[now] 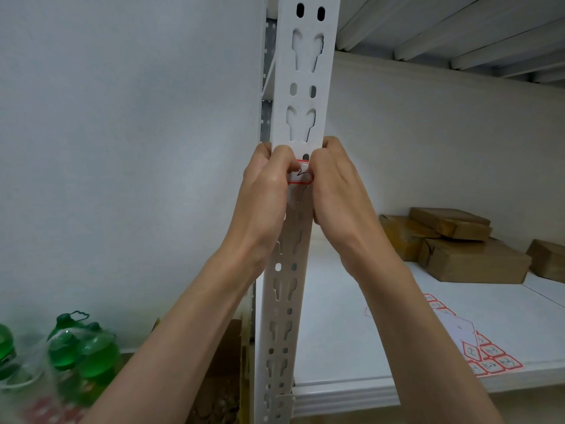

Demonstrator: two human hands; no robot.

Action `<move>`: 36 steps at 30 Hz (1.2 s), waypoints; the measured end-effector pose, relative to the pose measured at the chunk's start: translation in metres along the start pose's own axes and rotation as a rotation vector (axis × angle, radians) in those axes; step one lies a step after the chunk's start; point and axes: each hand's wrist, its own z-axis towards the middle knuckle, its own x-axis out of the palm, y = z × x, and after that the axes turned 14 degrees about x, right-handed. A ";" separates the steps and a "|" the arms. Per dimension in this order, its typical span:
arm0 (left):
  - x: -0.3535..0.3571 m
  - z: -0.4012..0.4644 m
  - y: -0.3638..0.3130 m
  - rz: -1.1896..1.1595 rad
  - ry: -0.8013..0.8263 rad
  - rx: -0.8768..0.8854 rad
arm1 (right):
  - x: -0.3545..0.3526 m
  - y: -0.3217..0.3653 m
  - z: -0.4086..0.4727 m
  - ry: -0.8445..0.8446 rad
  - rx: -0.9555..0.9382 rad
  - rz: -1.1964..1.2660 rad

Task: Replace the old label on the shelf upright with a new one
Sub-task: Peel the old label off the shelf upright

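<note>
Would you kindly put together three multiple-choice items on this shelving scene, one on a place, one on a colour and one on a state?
1. Where does the sheet of spare labels lie?
A. on the white shelf board, right of the upright
B. on top of the brown boxes
C. beside the green bottles

2. What colour is the border of the label on the shelf upright?
A. blue
B. red
C. black

3. What are the hands doing?
A. both hang idle below the shelf
B. only one touches the upright
C. both are at the label, fingers curled, on the upright

Answers: 1 A, the sheet rests on the shelf board near its front edge. 2 B, a red outline shows between the hands. 3 C, the left hand and right hand flank the label.
</note>
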 end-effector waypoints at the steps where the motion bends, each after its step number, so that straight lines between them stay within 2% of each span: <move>1: -0.006 0.001 0.010 -0.041 0.036 0.026 | 0.000 0.002 -0.007 0.050 -0.022 0.057; 2: -0.041 0.001 0.039 -0.027 -0.027 0.039 | -0.001 0.006 -0.013 0.098 -0.042 0.093; 3: -0.062 0.030 0.130 -0.052 -0.119 0.013 | -0.003 0.007 -0.019 0.161 -0.055 0.152; 4: -0.079 0.064 0.202 -0.097 -0.117 0.020 | -0.004 0.015 -0.030 0.113 -0.088 0.069; 5: -0.086 0.084 0.240 -0.101 -0.107 0.036 | -0.013 0.024 -0.037 0.072 -0.076 0.057; 6: -0.087 0.086 0.242 -0.079 -0.119 0.038 | -0.017 0.024 -0.037 0.056 -0.074 0.064; 7: -0.080 0.067 0.207 -0.008 -0.139 0.049 | -0.015 0.008 -0.029 0.063 -0.096 0.080; 8: -0.058 0.031 0.135 0.065 -0.115 0.026 | -0.017 -0.002 -0.016 0.050 -0.047 0.217; 9: -0.025 0.004 0.047 0.072 0.007 0.028 | -0.020 -0.010 -0.005 0.000 -0.050 0.287; 10: -0.003 0.006 0.016 0.056 0.010 -0.039 | -0.022 -0.013 -0.002 -0.068 -0.036 0.317; 11: 0.001 -0.003 -0.001 0.050 -0.046 -0.022 | -0.025 -0.017 0.005 -0.117 -0.027 0.346; 12: 0.001 -0.005 -0.006 0.068 -0.052 0.025 | -0.028 -0.022 0.010 -0.155 -0.023 0.384; 14: 0.001 0.002 0.001 0.112 -0.050 -0.001 | -0.031 -0.024 0.011 -0.180 -0.033 0.423; 16: 0.003 0.005 0.002 0.156 -0.037 -0.059 | -0.030 -0.026 0.011 -0.159 -0.039 0.429; 26: 0.005 0.005 0.001 0.178 -0.072 -0.053 | -0.035 -0.039 0.022 -0.069 0.011 0.416; 29: 0.005 0.006 0.002 0.197 -0.087 -0.051 | -0.038 -0.049 0.027 -0.081 0.025 0.275; 32: 0.005 0.005 0.002 0.191 -0.084 -0.054 | -0.033 -0.065 0.032 -0.111 0.040 -0.014; 36: 0.006 0.005 0.002 0.188 -0.076 -0.059 | -0.019 -0.092 0.036 -0.038 0.174 -0.316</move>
